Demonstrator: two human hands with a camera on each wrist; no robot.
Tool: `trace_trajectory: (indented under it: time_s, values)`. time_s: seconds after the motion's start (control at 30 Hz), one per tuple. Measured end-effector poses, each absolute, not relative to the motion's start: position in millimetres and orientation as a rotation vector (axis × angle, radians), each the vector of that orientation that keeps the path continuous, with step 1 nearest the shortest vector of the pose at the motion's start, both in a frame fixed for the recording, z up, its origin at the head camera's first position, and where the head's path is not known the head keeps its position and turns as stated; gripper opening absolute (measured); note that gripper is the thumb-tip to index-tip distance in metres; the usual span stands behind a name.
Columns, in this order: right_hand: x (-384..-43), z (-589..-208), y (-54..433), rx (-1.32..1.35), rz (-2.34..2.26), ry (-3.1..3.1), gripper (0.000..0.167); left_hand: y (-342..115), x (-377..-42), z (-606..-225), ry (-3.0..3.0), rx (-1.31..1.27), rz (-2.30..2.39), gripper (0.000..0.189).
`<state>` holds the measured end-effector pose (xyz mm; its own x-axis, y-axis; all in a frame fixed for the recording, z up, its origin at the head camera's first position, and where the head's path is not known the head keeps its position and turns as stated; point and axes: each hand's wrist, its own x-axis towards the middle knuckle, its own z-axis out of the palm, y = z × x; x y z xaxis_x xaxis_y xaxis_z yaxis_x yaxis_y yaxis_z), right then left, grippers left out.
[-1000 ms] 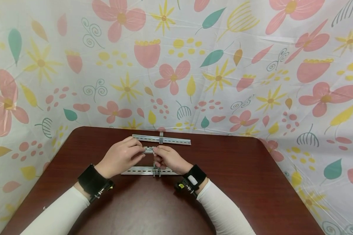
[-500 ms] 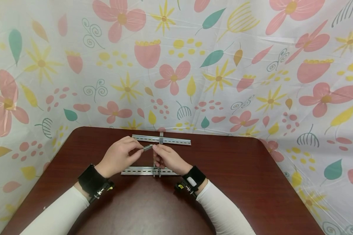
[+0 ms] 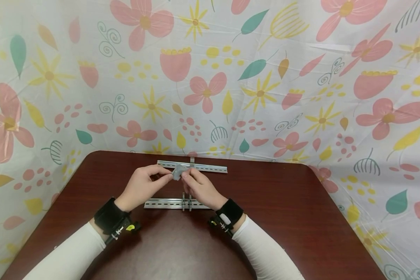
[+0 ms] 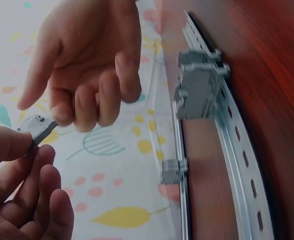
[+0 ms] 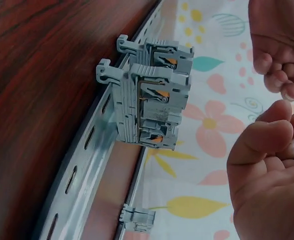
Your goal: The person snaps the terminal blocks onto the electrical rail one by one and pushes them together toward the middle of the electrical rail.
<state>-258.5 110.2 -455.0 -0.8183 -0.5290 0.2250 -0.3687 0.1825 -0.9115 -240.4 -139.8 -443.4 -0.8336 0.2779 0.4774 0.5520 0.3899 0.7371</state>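
Observation:
A small grey DIN-rail terminal block is held up between the two hands, above the table's far half. My left hand pinches it between thumb and fingers; the left wrist view shows the block with its lower end in that grip. On its other side, my right hand has thumb and index finger at the block's edge, the other fingers curled. In the right wrist view the block is mostly cut off at the frame's edge. Below the hands lies a slotted metal rail bearing two upright grey terminal blocks.
A second slotted rail lies farther back, with a small grey block assembly clipped at its middle. Both rails rest on the dark red-brown table. A flower-printed cloth hangs behind.
The terminal block has been turned between the fingers, from its narrow edge to its broad flat face in the head view. Both hands stay almost in place; the rails have not moved.

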Motion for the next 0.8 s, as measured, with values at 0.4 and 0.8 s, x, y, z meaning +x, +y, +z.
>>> trace_trajectory:
  time_s: [0.4,0.8]
  values:
    - [-258.5,-457.9,108.5,-1.007,-1.611,2.441,0.029,-133.7,-236.6,-443.0,-2.399,-0.679,-1.586,0.011]
    - [-258.2,-458.7,110.5,-0.995,-1.569,2.519,0.034,-130.1,-236.1,-447.3,-2.430,-0.741,-1.558,0.010]
